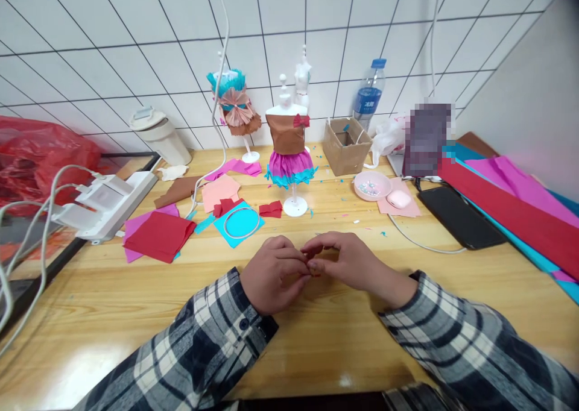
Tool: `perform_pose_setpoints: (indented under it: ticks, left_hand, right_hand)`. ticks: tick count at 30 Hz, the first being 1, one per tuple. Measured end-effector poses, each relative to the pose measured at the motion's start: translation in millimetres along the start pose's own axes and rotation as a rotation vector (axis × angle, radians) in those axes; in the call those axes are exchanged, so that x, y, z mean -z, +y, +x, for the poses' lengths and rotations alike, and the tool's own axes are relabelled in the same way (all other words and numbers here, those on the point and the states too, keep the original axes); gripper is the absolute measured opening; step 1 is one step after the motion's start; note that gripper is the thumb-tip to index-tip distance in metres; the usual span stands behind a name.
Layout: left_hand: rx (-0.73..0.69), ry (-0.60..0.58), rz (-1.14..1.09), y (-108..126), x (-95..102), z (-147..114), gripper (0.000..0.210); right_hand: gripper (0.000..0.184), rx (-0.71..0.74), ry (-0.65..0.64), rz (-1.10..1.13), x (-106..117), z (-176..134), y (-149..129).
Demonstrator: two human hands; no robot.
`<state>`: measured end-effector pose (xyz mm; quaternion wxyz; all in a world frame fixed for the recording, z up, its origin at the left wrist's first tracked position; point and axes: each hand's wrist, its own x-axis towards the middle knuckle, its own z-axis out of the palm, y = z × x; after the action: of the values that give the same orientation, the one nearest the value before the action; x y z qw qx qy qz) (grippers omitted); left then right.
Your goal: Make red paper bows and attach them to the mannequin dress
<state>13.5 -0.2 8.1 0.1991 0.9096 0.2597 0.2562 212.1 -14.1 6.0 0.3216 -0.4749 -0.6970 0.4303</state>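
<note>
My left hand and my right hand meet fingertip to fingertip just over the table. Both are closed in a pinch on a small red piece; the fingers cover most of it, so its shape does not show. Behind them stands a white mini dress form wearing a brown top, a magenta skirt with a turquoise frill and a red bow. Another red bow lies left of its base. Beside that, a ring rests on a turquoise paper square.
Red sheets lie left, near a white power strip. Behind are a second dressed form, a bare form, a cardboard box and a bottle. Right are a pink bead dish, a black phone and long coloured sheets.
</note>
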Motion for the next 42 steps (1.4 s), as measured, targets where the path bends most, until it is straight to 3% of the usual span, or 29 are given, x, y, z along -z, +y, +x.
perform_pose_setpoints:
  ticks: [5,12,16,19,21,28,32,42]
  left_hand:
    - [-0.040,-0.004,0.131,-3.4,2.4,-1.4,0.016]
    - [-0.042,0.063,0.113,-3.0,5.5,0.5,0.011]
    - [0.168,0.251,0.035,-0.3,6.2,1.7,0.008]
    - [0.365,0.391,-0.060,0.4,4.9,2.0,0.011]
    - [0.421,0.427,-0.105,1.6,2.7,2.5,0.013]
    - [0.365,0.501,-0.023,12.3,-5.6,4.8,0.009]
    - [0.320,0.517,0.035,14.5,-7.3,4.7,0.009]
    - [0.270,0.505,0.087,18.9,-5.1,6.4,0.008]
  right_hand:
    - [0.016,-0.085,-0.020,0.074,-0.6,2.2,4.0]
    - [0.014,-0.116,-0.053,0.021,5.8,2.8,5.1]
    - [0.010,-0.147,0.102,0.071,9.5,3.3,2.2]
    - [0.015,-0.234,0.164,0.384,1.0,1.4,-3.4]
    - [0.018,-0.294,0.178,0.597,-10.6,-1.2,-7.7]
    - [0.026,-0.416,0.305,1.049,-43.1,-10.5,-16.7]
    - [0.027,-0.413,0.387,1.131,-45.5,-10.7,-17.3]
    - [0.030,-0.430,0.361,1.208,-47.4,-11.5,-14.0]
